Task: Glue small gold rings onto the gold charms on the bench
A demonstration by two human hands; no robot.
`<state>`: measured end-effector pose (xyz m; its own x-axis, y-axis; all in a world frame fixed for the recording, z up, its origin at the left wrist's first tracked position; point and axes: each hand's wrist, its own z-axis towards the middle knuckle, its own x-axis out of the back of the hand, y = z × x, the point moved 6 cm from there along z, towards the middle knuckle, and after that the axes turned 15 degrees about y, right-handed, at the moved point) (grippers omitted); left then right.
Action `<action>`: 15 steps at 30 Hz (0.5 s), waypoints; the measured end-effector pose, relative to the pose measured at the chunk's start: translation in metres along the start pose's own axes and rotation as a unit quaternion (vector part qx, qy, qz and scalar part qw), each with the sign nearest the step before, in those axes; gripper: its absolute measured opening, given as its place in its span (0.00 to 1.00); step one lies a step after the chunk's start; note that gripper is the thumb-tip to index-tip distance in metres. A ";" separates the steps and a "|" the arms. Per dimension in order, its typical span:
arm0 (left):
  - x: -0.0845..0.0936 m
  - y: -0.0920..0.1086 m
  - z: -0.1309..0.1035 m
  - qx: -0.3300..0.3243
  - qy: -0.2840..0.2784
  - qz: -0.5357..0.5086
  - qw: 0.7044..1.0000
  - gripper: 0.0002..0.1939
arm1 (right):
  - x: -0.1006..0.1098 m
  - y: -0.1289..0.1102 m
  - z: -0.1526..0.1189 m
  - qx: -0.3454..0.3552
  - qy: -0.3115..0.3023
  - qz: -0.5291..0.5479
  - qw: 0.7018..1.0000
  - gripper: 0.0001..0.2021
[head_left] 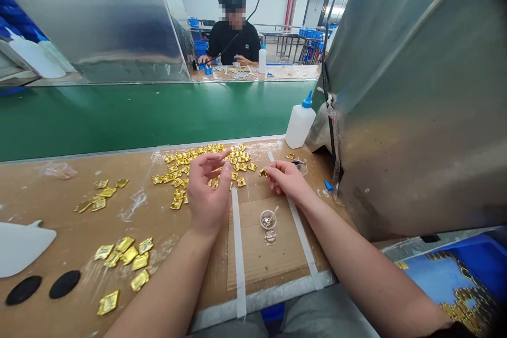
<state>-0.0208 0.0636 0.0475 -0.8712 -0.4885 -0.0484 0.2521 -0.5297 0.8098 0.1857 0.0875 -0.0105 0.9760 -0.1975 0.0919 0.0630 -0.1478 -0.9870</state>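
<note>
My left hand (207, 190) is raised over the near edge of a spread of small, squarish gold metal pieces (186, 161). Its fingers are apart, and I see nothing held in them. To the right, my right hand (288, 180) pinches a small gold piece (263, 172) between thumb and fingertips; that piece's exact shape is too small to tell. Nearer me, taped-down cardboard (249, 253) carries a small round cup (268, 219) with a thin stick leaning out of it. A clear, shiny blob (270, 237) lies just below the cup.
Behind my right hand stands a white squeeze bottle (300, 124) with a blue cap. More gold pieces (129, 253) lie at left, near two black ovals (65, 284). A metal panel (415, 105) walls the right side. Across the green belt (138, 113) sits a person (233, 37).
</note>
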 end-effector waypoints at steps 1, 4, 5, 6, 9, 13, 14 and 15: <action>0.001 -0.002 0.001 0.006 0.006 -0.002 1.000 0.11 | 0.000 0.003 0.003 0.002 0.009 -0.060 0.998 0.13; -0.001 -0.009 0.000 0.020 -0.016 -0.007 1.000 0.11 | -0.012 0.006 0.013 -0.008 -0.015 -0.151 0.988 0.13; -0.002 -0.011 -0.002 0.025 -0.026 -0.009 0.999 0.11 | -0.018 0.004 0.016 -0.012 -0.029 -0.155 0.987 0.13; -0.002 -0.013 -0.003 0.030 -0.031 -0.010 0.999 0.11 | -0.023 0.000 0.019 -0.015 -0.040 -0.154 0.987 0.13; 0.000 -0.015 -0.003 0.040 -0.030 -0.017 0.999 0.11 | -0.031 -0.015 0.021 -0.018 -0.053 -0.143 0.988 0.10; 0.000 -0.015 0.000 0.045 -0.024 -0.011 0.999 0.12 | -0.004 -0.041 -0.024 0.070 0.015 -0.062 0.995 0.07; 0.000 -0.015 0.000 0.046 -0.029 -0.008 0.999 0.13 | 0.011 -0.048 -0.047 0.123 0.044 -0.032 0.991 0.07; -0.001 -0.014 0.000 0.043 -0.037 -0.004 0.998 0.13 | 0.029 -0.052 -0.075 0.183 0.074 -0.019 0.980 0.07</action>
<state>-0.0234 0.0715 0.0361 -0.9028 -0.4299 -0.0151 0.2099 -0.4708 0.8569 0.1949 0.0172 0.0536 0.9322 -0.3412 0.1209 0.1960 0.1951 -0.9610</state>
